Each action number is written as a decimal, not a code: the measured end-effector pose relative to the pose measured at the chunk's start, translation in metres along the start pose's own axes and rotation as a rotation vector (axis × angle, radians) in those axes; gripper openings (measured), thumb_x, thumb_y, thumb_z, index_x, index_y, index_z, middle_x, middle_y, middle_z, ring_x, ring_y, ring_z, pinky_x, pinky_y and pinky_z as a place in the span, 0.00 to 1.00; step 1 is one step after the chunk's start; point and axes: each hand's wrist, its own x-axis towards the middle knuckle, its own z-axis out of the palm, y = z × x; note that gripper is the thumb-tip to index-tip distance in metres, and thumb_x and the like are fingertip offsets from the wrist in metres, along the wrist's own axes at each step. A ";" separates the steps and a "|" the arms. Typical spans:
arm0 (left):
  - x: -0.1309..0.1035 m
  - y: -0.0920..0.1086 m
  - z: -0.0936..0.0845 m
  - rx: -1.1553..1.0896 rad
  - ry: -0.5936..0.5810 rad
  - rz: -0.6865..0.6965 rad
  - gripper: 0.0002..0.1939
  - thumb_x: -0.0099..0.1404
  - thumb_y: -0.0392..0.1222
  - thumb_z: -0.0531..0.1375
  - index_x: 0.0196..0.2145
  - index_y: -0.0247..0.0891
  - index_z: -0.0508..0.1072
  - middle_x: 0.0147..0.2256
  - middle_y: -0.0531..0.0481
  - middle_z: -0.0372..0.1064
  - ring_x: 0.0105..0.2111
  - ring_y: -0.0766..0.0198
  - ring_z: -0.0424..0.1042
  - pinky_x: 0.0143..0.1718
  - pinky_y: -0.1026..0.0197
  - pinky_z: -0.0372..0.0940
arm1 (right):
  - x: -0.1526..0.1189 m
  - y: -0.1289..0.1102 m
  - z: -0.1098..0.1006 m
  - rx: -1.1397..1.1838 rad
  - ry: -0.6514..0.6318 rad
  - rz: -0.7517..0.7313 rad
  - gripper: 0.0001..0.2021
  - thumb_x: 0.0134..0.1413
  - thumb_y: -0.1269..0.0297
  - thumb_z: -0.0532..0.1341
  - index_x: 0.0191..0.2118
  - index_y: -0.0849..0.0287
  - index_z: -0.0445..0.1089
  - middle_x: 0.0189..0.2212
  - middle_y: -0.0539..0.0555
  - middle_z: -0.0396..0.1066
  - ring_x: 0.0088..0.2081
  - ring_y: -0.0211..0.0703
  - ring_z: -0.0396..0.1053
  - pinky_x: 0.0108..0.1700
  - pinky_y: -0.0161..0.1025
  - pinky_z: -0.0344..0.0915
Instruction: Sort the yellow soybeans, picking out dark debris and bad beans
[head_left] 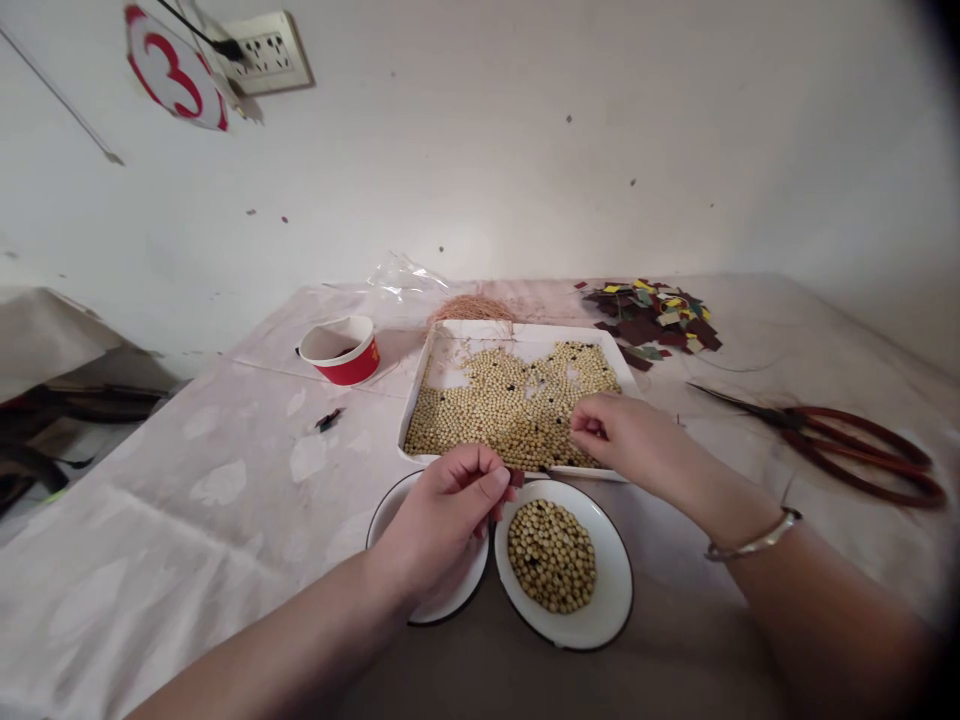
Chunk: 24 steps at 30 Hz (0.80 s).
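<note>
My left hand is closed in a pinch on a small dark-brown piece in front of the white tray. Pale round beads, with a few dark ones among them, are spread across that tray. Over its right side, my right hand has its fingers curled together; what they hold, if anything, cannot be made out. A white dish with a dark rim contains more beads, larger-looking and brownish. Beneath my left hand lies a second white dish, partly covered by the hand.
Large scissors lie at the right, points toward the tray. Behind are dark and yellow scraps, a tangle of reddish-brown fibres and clear plastic. A red-and-white paper bowl stands left, near a small dark bit.
</note>
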 end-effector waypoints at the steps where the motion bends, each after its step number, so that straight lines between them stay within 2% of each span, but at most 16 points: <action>1: 0.000 0.000 0.000 -0.016 0.003 0.003 0.09 0.60 0.42 0.58 0.27 0.36 0.64 0.27 0.53 0.64 0.24 0.72 0.57 0.24 0.67 0.49 | -0.005 -0.009 -0.006 0.019 0.014 -0.019 0.04 0.51 0.69 0.56 0.27 0.58 0.65 0.24 0.49 0.67 0.26 0.38 0.63 0.27 0.34 0.54; 5: -0.001 0.001 0.001 0.004 0.010 0.021 0.08 0.60 0.42 0.58 0.27 0.36 0.65 0.25 0.54 0.64 0.24 0.71 0.58 0.25 0.67 0.50 | -0.027 -0.051 -0.022 0.214 0.070 -0.174 0.04 0.51 0.70 0.57 0.27 0.57 0.64 0.26 0.48 0.66 0.28 0.37 0.63 0.30 0.34 0.56; 9: -0.002 0.003 -0.001 0.103 0.003 0.074 0.09 0.60 0.41 0.59 0.25 0.35 0.65 0.21 0.56 0.60 0.22 0.72 0.55 0.25 0.66 0.49 | -0.039 -0.075 -0.017 0.204 0.041 -0.305 0.05 0.53 0.71 0.56 0.27 0.57 0.64 0.28 0.49 0.65 0.31 0.39 0.62 0.31 0.35 0.56; 15: -0.001 0.002 -0.003 0.180 -0.015 0.096 0.09 0.60 0.41 0.58 0.26 0.35 0.65 0.21 0.56 0.59 0.22 0.72 0.54 0.25 0.66 0.50 | -0.035 -0.073 -0.002 0.080 0.122 -0.315 0.06 0.53 0.72 0.56 0.26 0.59 0.63 0.27 0.50 0.64 0.31 0.41 0.61 0.31 0.37 0.56; 24: 0.000 0.000 -0.003 0.188 -0.002 0.113 0.09 0.59 0.42 0.59 0.26 0.35 0.66 0.22 0.56 0.61 0.23 0.71 0.56 0.27 0.66 0.51 | -0.035 -0.072 -0.001 0.020 0.163 -0.352 0.07 0.54 0.72 0.56 0.26 0.58 0.63 0.27 0.50 0.63 0.30 0.41 0.62 0.31 0.38 0.56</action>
